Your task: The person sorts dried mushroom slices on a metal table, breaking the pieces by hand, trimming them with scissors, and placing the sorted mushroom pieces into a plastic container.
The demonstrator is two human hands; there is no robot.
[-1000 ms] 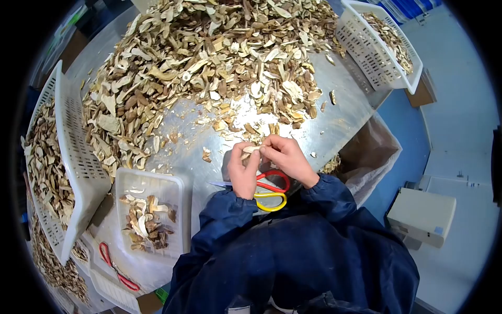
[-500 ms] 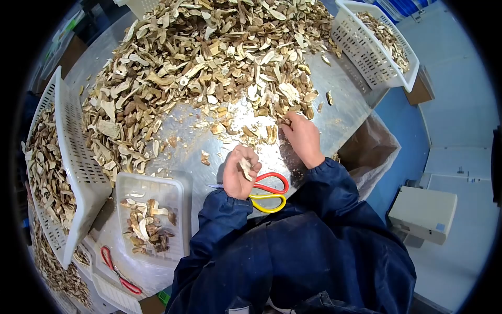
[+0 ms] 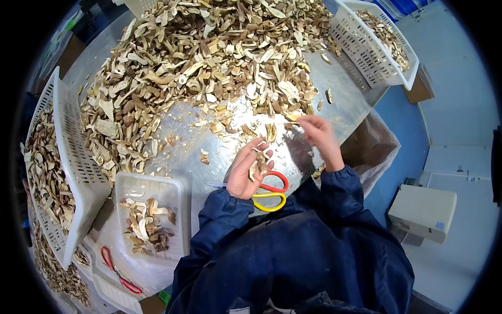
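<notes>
Head view: metal table, with the big heap of dried mushroom slices across its far side, near fringe breaking into loose bits mid-table. Slotted baskets: one on the left side, one at the far right corner, both with slices. Lined bin off the right edge. Shallow tray near the left of the near edge, small batch inside. Red-and-yellow scissors by the near edge, beside the left hand. That hand is cupped palm up, fingers curled on pale slices. Right hand is narrow, thumb and finger pinching an amber slice at the heap's near fringe; can't tell if it's off the metal. My read: left holds, right picks.
</notes>
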